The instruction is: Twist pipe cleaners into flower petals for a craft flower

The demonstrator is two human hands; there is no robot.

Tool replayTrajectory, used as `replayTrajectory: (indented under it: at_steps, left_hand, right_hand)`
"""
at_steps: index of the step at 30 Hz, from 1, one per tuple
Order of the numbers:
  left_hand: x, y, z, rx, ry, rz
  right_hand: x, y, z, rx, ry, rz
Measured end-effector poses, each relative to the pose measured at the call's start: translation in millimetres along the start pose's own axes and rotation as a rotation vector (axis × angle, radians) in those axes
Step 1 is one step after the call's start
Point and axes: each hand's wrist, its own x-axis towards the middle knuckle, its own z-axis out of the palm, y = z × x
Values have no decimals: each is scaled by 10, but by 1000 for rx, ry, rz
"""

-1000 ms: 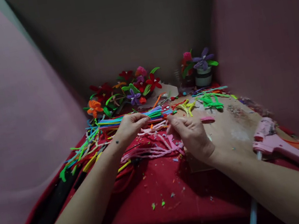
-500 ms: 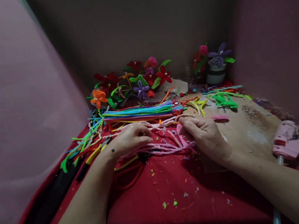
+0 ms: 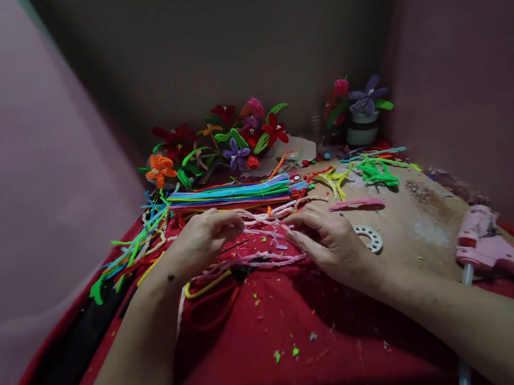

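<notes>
My left hand (image 3: 209, 235) is closed, its fingers curled over the pale pink pipe cleaners (image 3: 261, 216); what its fingertips hold is hidden. Opposite it, my right hand (image 3: 333, 245) has thumb and forefinger brought together at the end of a lilac-pink pipe cleaner (image 3: 275, 237). More pink pipe cleaners (image 3: 253, 259) lie across the red cloth just below both hands. A thin dark stick-like thing (image 3: 234, 246) shows under my left fingers. Behind the hands rests a bundle of many-coloured pipe cleaners (image 3: 232, 193).
A pink glue gun (image 3: 480, 233) lies at the right, near a white ring with holes (image 3: 372, 238) and a flat pink piece (image 3: 358, 204). Green pipe cleaners (image 3: 375, 171) and yellow ones (image 3: 333, 180) sit farther back. Pipe-cleaner flowers (image 3: 234, 150) and a small pot (image 3: 362, 129) stand behind.
My right hand has moved left and turned, uncovering the white ring and the flat pink piece. The pink loop beside its fingers no longer shows there. The view has shifted slightly.
</notes>
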Motion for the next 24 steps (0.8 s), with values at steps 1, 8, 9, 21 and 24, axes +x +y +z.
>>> replayTrajectory:
  at_steps: [1, 8, 9, 21, 24]
  left_hand:
    - [9, 17, 0, -56, 54, -23]
    - [480, 416, 322, -212, 159, -5]
    - [599, 487, 419, -208, 151, 37]
    - [1481, 746, 1190, -85, -101, 15]
    - [1469, 750, 1178, -66, -115, 4]
  right_hand:
    - [-9, -16, -6, -6, 0, -25]
    - [-96, -102, 29, -90, -248, -361]
    - [-99, -91, 39, -96, -271, -370]
    - [-80, 22, 87, -148, -417, -230]
    - [-67, 18, 79, -114, -411, -209]
